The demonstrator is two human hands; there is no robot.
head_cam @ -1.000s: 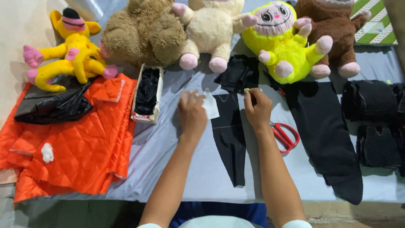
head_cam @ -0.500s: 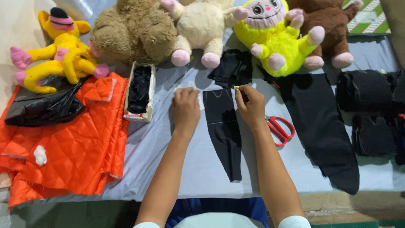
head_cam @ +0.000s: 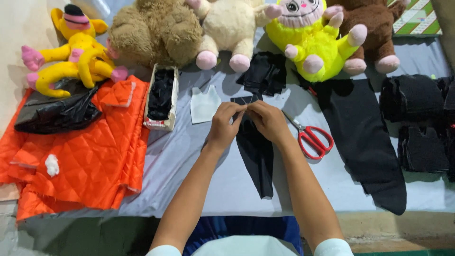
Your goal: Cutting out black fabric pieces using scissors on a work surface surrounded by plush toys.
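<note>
I see one container: a narrow white cardboard box [head_cam: 161,98] at about ten o'clock from my hands, open at the top and packed with black fabric pieces. Against its left side lies quilted orange fabric [head_cam: 80,156], which hangs over the near edge of the surface [head_cam: 189,166]; a black plastic bag [head_cam: 57,114] rests on its far part and a tuft of white stuffing [head_cam: 51,164] sits on it.

My left hand [head_cam: 223,124] and right hand [head_cam: 268,121] meet at the top of a long black fabric strip [head_cam: 256,151], fingers curled and pinching its upper edge between them. The strip lies flat in the middle of the surface and runs toward six o'clock, ending short of the near edge.

A small white cut piece [head_cam: 204,104] lies at eleven o'clock, just beside my left hand. Red-handled scissors [head_cam: 313,138] lie at three o'clock, near my right wrist, blades closed. Past them a wide black fabric panel [head_cam: 365,142] stretches to the near edge, and stacked black pieces [head_cam: 417,123] crowd the right edge.

Bare grey surface shows on either side of my forearms. Plush toys line the far edge: a yellow plush with hat [head_cam: 76,52], a tan bear [head_cam: 154,31], a cream plush [head_cam: 232,28], a bright yellow plush [head_cam: 313,38], a brown plush [head_cam: 374,28].
</note>
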